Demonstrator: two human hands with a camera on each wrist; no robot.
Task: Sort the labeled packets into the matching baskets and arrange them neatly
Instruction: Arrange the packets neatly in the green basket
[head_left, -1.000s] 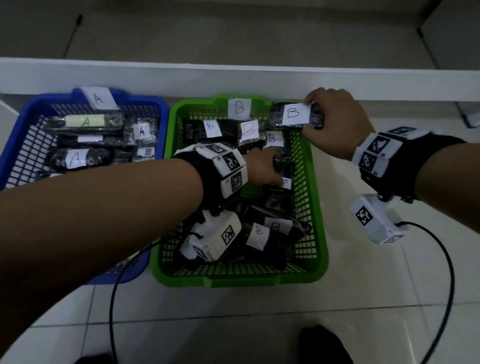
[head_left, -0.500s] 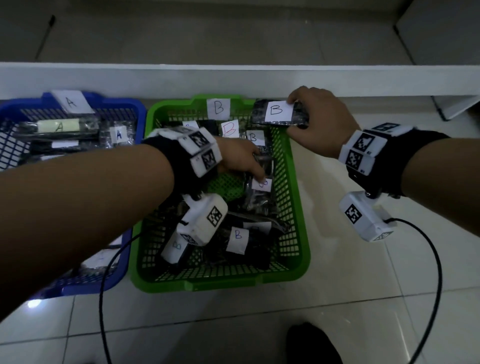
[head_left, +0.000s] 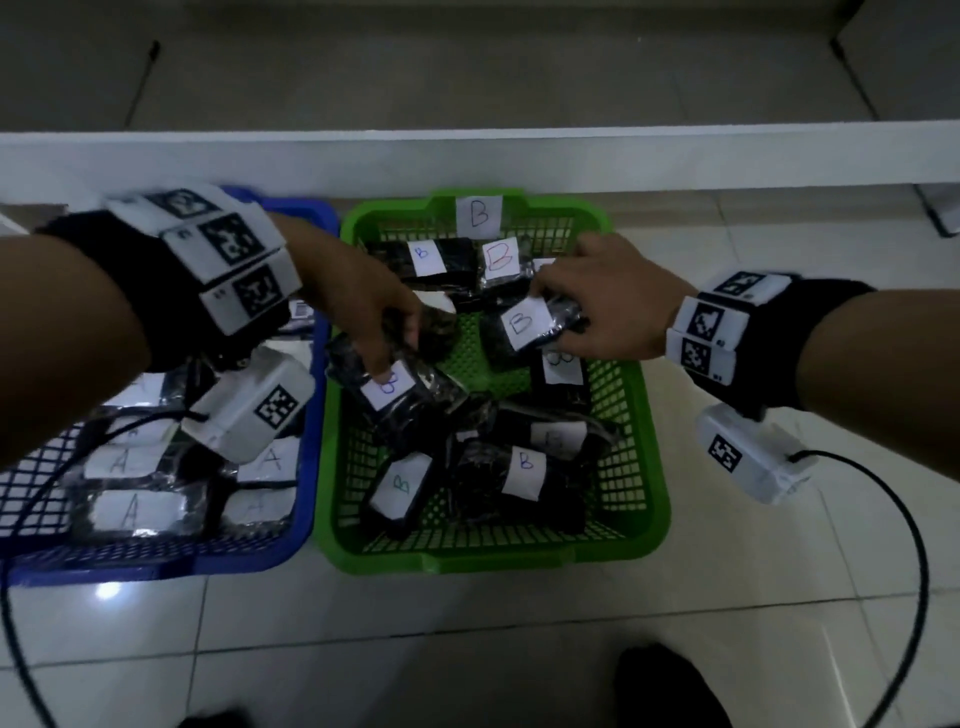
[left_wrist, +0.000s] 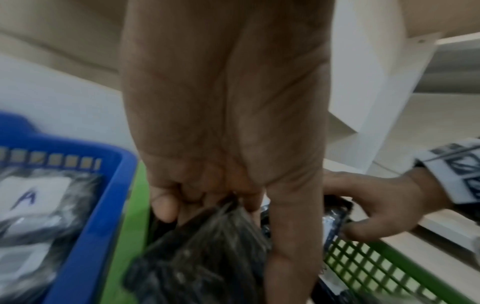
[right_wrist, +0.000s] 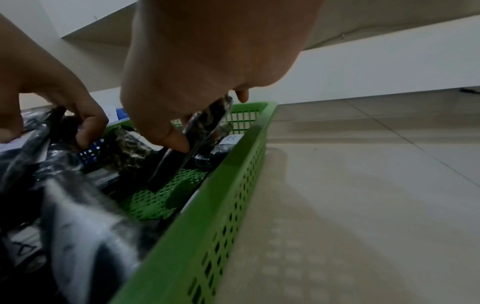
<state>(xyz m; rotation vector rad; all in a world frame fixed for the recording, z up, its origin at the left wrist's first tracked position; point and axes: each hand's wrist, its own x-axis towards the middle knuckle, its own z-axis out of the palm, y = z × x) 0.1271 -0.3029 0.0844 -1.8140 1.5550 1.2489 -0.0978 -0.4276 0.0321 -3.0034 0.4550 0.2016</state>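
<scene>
The right hand (head_left: 618, 306) has its grip closed on a B-labelled packet (head_left: 530, 325), thumb on the near edge and fingers over the far edge, held tilted just above the bare mesh in the far half of the green basket (head_left: 652, 467). The packet's long axis runs leftward and slightly toward the person from that grip. Left of it, the left hand (head_left: 363, 306) pinches another dark B packet (head_left: 395, 395) with curled fingers, its length slanting down toward the person. The open mesh lies between the two grips, nearer the right hand, whose wrist angles in from the right. Further left, A packets fill the blue basket (head_left: 311, 415)
</scene>
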